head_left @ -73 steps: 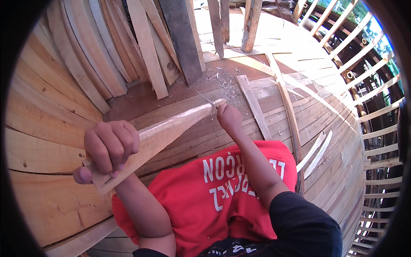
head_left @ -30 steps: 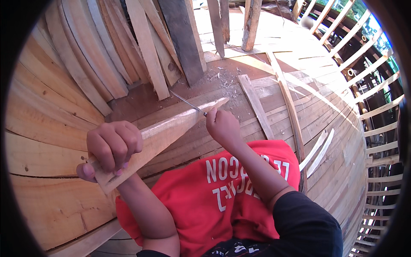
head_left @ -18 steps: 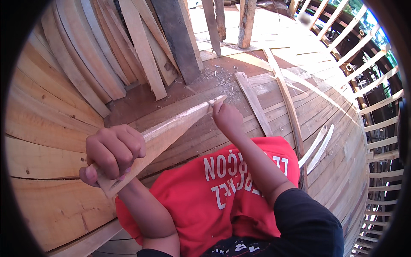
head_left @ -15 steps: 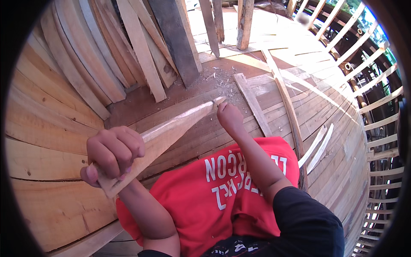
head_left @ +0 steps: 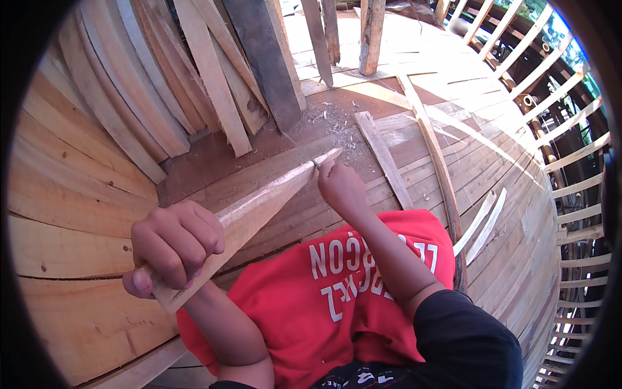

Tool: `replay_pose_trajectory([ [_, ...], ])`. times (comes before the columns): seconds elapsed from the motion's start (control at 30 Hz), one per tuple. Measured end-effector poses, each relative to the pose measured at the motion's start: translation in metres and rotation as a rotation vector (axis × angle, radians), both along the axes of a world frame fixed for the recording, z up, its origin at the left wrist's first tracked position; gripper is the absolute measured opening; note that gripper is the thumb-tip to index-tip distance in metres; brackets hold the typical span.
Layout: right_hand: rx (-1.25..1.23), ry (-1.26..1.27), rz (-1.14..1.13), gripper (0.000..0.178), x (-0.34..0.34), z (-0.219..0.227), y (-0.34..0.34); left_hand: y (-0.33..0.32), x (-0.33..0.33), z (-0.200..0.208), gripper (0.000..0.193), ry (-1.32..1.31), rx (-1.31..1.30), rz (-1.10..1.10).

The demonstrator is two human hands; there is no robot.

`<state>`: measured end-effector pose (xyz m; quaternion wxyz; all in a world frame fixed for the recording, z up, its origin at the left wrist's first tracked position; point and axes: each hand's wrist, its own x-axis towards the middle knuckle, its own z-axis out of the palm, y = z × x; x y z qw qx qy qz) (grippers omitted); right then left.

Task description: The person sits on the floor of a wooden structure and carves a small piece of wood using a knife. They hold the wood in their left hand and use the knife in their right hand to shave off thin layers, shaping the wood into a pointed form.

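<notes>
My left hand [head_left: 178, 245] is wrapped round the near end of a long, tapering piece of wood [head_left: 264, 200], which slants up and to the right, its upper edge pale and bright. At the narrow far end, my right hand [head_left: 343, 189] is closed against the wood. A small dark bit shows between its fingers and the wood's edge; the rest of what it grips is hidden by the hand. The pointed tip of the wood sticks out past my right fingers. Below my forearms a red cloth with white lettering [head_left: 278, 285] covers my lap.
Curved planks [head_left: 71, 246] form a wall at the left, with several boards [head_left: 123, 91] leaning there. Wood shavings [head_left: 334, 126] lie on the plank floor [head_left: 505, 272]. Loose strips [head_left: 382, 155] lie to the right of my hands. Upright posts [head_left: 372, 39] stand farther off; slatted ribs [head_left: 576, 194] line the right.
My right hand has slid a little toward me along the wood's edge, so more of the tip shows beyond it. My left hand keeps its grip, nearly still.
</notes>
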<state>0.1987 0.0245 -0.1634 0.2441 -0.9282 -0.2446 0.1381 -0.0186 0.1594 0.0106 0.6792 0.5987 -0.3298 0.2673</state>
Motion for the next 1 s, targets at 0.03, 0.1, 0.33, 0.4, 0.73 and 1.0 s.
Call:
replay_pose_trajectory([
  [0.03,0.002,0.025,0.018,0.056,0.001,0.006,-0.001,0.000,0.000,0.000,0.057,0.008,0.009,-0.014],
  [0.1,0.007,0.076,0.054,0.056,0.006,0.010,0.000,0.001,-0.001,-0.004,0.056,0.002,-0.015,0.002],
  [0.33,0.072,0.081,0.121,0.056,-0.024,0.035,-0.002,0.014,-0.010,-0.009,0.054,0.000,-0.060,0.049],
  [0.4,0.063,0.059,0.119,0.056,-0.020,0.031,-0.001,0.012,-0.008,-0.009,0.054,0.002,-0.044,0.053],
  [0.73,0.075,0.087,0.149,0.054,-0.032,0.052,-0.002,0.011,-0.008,-0.010,0.054,-0.006,-0.045,0.062],
  [1.0,0.050,-0.013,0.056,0.052,-0.009,0.019,0.001,0.016,-0.011,-0.011,0.053,-0.002,-0.053,0.056],
])
